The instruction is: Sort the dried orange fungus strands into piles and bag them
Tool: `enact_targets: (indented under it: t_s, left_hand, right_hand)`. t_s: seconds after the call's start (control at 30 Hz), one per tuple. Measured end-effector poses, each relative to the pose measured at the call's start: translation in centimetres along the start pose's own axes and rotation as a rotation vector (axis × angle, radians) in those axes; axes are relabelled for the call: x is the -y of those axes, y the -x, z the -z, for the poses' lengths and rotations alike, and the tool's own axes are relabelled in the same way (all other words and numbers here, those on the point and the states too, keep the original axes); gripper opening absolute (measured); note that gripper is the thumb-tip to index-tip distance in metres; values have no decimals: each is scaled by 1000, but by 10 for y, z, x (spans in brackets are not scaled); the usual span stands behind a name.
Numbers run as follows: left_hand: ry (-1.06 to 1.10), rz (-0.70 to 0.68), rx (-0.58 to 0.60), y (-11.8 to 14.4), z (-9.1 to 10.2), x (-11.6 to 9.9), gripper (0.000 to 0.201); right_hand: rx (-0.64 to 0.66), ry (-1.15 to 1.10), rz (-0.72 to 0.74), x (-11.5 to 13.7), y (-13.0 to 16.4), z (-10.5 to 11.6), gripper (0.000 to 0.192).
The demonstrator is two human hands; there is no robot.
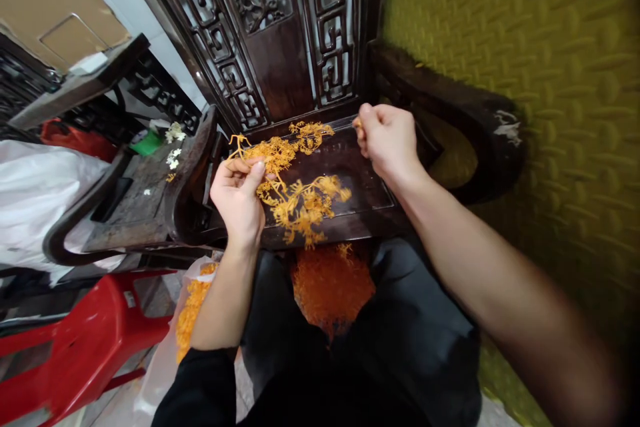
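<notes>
Thin orange strands (295, 193) lie scattered in clumps on the seat of a dark carved wooden chair (360, 177). My left hand (239, 197) hovers over the seat's left side and pinches a branching bunch of these strands. At the seat's back right, my right hand (387, 140) is closed, with a small orange bit between thumb and fingers. A dense orange pile (331, 283) sits in my lap on dark clothing, just below the seat's front edge.
A clear bag of orange strands (193, 310) lies by my left knee. A red plastic stool (85, 340) stands at lower left. A second dark chair (135, 193) at left carries white bits. A yellow-green textured wall (525, 53) fills the right.
</notes>
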State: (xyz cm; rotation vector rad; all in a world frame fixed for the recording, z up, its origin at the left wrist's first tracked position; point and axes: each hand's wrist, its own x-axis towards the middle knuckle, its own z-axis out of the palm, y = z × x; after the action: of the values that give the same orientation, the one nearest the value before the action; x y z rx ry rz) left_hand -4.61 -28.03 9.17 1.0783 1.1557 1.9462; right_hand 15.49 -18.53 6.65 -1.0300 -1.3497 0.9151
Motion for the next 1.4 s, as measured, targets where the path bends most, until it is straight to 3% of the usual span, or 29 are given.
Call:
enact_targets:
  t_s: [0.1, 0.2, 0.33, 0.5, 0.63, 0.8, 0.9, 1.03, 1.07, 1.13, 1.2, 1.27, 1.33, 1.4]
  left_hand:
    - [216, 309, 73, -6, 5, -4, 28]
    - [436, 484, 146, -9, 5, -8, 17]
    - [549, 520, 192, -8, 3, -13, 14]
    - [442, 453, 147, -9, 4, -11, 16]
    - [277, 363, 226, -14, 7, -5, 23]
    - [-116, 323, 341, -18, 21, 3, 44]
    - [-385, 268, 263, -19, 32, 4, 48]
    - [-769, -13, 103, -16, 40, -5, 46]
    - [-799, -60, 117, -13, 39, -8, 46]
    - [-767, -76, 269, -8, 36, -12, 52]
    - [-677, 3, 490, -2, 30, -10, 67]
    - [-616, 94, 595, 0, 26, -4, 62]
    - [-587, 136, 528, -1, 25, 2, 36]
    - [-581, 142, 388, -5, 27, 6, 21]
  right_hand:
    - [55, -186, -127, -3, -2, 7, 38]
    - [224, -183, -81, 7, 15, 0, 39]
    - [413, 64, 42, 24, 33, -11, 47]
    - [694, 287, 14, 27, 42, -22, 57]
    - [836, 273, 4, 22, 44, -28, 30]
    - [756, 66, -32, 21, 33, -18, 32]
    - [648, 76, -82, 20, 28, -12, 35]
    - [565, 98, -138, 18, 30, -12, 37]
    - [556, 91, -144, 18, 31, -14, 39]
    - [581, 63, -139, 19, 34, -19, 43]
    - [640, 5, -114, 21, 35, -23, 47]
    - [645, -47, -78, 23, 34, -25, 50]
    - [548, -26, -48, 26, 32, -23, 53]
    - [466, 49, -21, 30, 31, -18, 54]
